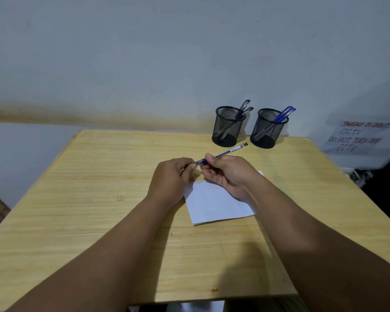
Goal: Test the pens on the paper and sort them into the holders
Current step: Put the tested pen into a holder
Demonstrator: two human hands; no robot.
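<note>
A clear-barrelled pen with a dark end is held above the wooden table, pointing up and right. My right hand grips its barrel. My left hand pinches the near end, where the cap or tip is hidden by my fingers. A white sheet of paper lies under my hands, with faint scribbles near its top edge. Two black mesh holders stand at the back right. The left holder has two black-capped pens. The right holder has blue-capped pens.
A grey wall rises directly behind the table. A white sign with handwritten CCTV notes hangs at the far right. The table's right edge drops off to a dark area.
</note>
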